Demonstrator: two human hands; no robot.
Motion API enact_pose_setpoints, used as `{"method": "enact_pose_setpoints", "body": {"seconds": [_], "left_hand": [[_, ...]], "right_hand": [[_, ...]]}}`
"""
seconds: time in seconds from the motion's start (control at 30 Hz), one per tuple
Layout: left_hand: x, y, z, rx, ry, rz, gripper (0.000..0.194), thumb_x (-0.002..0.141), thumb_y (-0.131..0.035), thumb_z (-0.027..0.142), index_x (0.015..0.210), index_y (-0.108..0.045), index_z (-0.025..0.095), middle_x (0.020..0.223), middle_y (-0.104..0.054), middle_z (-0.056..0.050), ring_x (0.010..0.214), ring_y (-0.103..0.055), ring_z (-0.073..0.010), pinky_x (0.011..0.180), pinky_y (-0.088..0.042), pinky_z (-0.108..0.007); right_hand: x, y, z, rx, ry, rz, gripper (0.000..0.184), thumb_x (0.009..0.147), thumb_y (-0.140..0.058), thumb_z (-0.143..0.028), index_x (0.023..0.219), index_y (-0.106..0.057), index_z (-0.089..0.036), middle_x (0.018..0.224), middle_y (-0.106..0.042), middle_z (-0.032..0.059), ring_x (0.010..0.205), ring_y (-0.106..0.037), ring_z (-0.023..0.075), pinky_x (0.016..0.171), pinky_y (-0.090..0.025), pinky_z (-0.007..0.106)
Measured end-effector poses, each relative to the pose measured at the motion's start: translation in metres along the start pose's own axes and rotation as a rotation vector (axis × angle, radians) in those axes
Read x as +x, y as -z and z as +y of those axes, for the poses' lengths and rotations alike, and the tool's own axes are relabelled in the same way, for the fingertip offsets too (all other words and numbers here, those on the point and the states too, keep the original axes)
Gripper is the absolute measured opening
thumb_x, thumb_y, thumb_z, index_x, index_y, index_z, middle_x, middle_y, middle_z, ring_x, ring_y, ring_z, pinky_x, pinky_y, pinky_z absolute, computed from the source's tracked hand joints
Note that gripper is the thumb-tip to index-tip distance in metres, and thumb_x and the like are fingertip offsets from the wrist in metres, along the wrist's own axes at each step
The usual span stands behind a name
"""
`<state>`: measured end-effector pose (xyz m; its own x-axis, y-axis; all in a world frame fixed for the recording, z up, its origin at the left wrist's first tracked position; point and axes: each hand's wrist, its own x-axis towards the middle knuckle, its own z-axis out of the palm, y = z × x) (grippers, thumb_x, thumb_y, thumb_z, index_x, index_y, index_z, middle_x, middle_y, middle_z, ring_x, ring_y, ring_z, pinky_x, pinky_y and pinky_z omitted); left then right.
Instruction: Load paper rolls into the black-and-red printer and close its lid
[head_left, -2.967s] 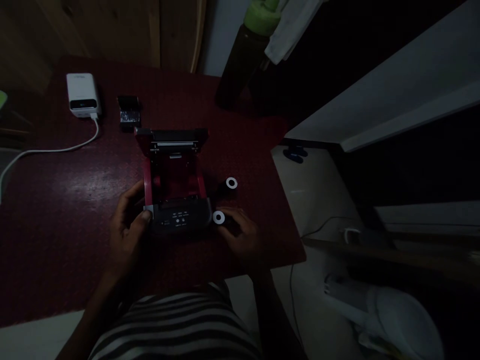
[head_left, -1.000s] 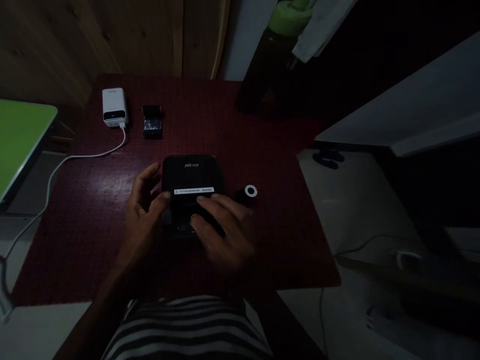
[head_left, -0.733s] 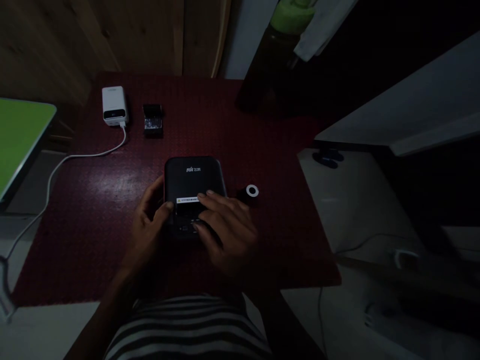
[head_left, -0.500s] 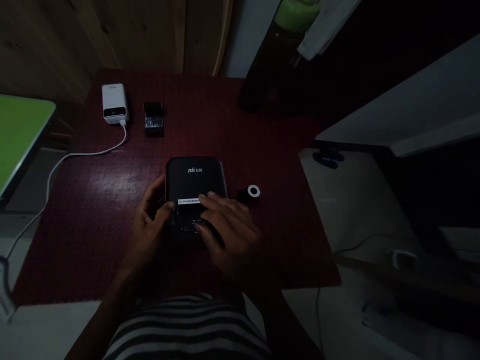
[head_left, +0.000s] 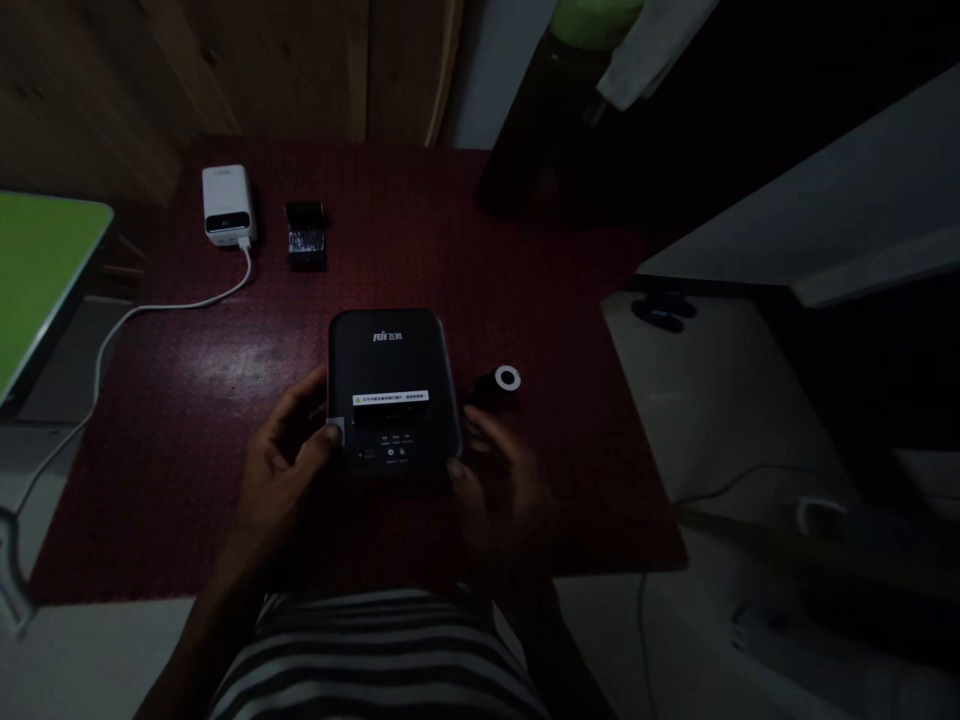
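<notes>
A compact black label printer (head_left: 394,365) with red sides lies on the dark red table in front of me, its lid down. A white warning strip crosses its front, above the buttons. My left hand (head_left: 289,455) holds the printer's left side, thumb on the grey front corner and fingers curled along the edge. At the opposite edge is my right hand (head_left: 499,480), slightly blurred, thumb and forefinger apart and touching the front right corner. Just beyond those fingers lies a small dark roll (head_left: 507,378) with a white ring-shaped end. The printer's inside is hidden.
A white power bank (head_left: 228,205) with a white cable stands at the back left, beside a small black foldable stand-like object (head_left: 306,236). A tall dark bottle with a green cap (head_left: 596,22) stands at the back right. A green-topped table (head_left: 45,265) borders the left.
The printer lid, raised at first, is down. The roll formerly at my right hand is no longer visible. My right hand has slid from the printer's top to its right edge.
</notes>
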<state>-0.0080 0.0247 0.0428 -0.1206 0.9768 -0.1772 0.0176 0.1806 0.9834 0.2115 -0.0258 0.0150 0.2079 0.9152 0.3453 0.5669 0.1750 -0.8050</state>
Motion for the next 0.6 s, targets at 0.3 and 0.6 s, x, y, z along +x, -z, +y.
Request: {"method": "enact_pose_setpoints", "body": {"seconds": [0.3,0.6], "left_hand": [[-0.007,-0.006,0.01,0.026,0.044,-0.017,0.056,0.1,-0.077,0.044,0.154,-0.069,0.033,0.154,-0.072,-0.007,0.145,-0.068,-0.0304,0.112,-0.061,-0.039],[-0.007,-0.012,0.012,0.04,0.057,0.046,0.054,0.097,-0.075,0.042,0.15,-0.072,0.032,0.155,-0.072,-0.006,0.152,-0.061,-0.034,0.106,-0.063,-0.04]], "right_hand": [[-0.019,-0.005,0.008,0.052,-0.185,-0.079,0.046,0.107,-0.068,-0.045,0.149,-0.065,-0.027,0.137,-0.081,0.0132,0.12,-0.082,0.0301,0.1,-0.07,0.048],[-0.008,0.004,0.002,0.005,-0.072,-0.092,0.043,0.105,-0.07,-0.04,0.146,-0.066,-0.026,0.124,-0.085,0.0111,0.106,-0.086,0.028,0.087,-0.073,0.042]]}}
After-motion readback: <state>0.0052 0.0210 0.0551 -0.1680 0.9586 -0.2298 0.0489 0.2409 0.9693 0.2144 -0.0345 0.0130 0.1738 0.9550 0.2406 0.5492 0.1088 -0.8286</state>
